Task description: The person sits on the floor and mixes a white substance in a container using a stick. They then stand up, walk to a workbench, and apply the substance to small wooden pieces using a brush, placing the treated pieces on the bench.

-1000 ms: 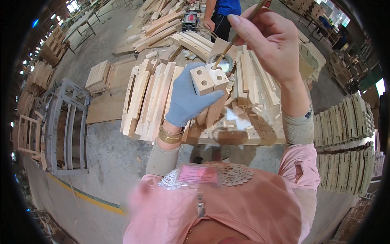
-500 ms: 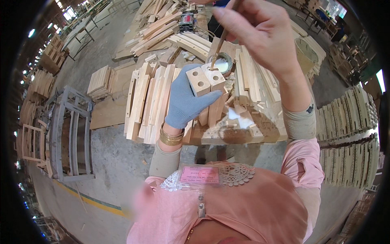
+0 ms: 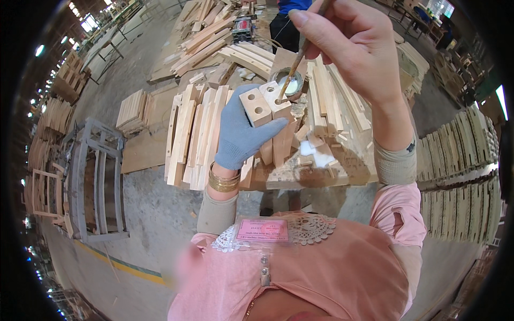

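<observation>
My left hand (image 3: 242,134), in a blue-grey glove, grips two square-ended wooden pieces (image 3: 264,105) upright, their drilled end faces turned up. My bare right hand (image 3: 357,44) pinches a thin brush stick (image 3: 295,67) that slants down, its tip resting at a hole in the right piece. Just behind the pieces stands a small round tin of white glue (image 3: 292,83) on the workbench (image 3: 300,176).
Stacks of pale wooden slats (image 3: 195,134) cover the bench, with more timber piles (image 3: 460,182) at the right. A grey chair frame (image 3: 96,182) stands on the floor at left. A person in blue (image 3: 292,16) works beyond the bench near a small machine (image 3: 244,27).
My right hand has come down and forward, bringing the brush tip from above the tin onto the end of the held pieces. My left hand stays put.
</observation>
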Demonstrator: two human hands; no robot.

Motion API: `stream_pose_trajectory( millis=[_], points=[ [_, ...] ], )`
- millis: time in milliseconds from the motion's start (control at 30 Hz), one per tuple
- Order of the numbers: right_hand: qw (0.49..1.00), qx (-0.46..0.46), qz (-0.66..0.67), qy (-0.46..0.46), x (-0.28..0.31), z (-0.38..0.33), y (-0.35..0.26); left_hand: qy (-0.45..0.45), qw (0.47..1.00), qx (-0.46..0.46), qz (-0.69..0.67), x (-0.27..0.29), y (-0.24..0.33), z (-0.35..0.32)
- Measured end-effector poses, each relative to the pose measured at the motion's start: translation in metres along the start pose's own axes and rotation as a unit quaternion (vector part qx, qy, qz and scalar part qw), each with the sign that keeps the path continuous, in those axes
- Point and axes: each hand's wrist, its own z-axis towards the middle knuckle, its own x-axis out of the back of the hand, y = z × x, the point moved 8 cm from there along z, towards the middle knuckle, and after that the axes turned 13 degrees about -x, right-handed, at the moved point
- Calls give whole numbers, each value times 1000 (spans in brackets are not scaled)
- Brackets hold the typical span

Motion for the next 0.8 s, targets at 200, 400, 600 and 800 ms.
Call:
stream_pose_trajectory(
  millis=[200,400,600,800],
  points=[
    [985,58,-159,-32,-16,2,-3,-9,1000,-18,22,-1,4,0],
    [980,99,-162,-62,-20,-4,-6,-8,1000,-9,18,-2,5,-1],
    [961,168,-213,-44,-19,-5,-19,-7,1000,-11,17,-3,5,-1],
    [965,172,-198,-16,-14,-11,-28,-11,999,-20,23,-6,10,0]
  ],
)
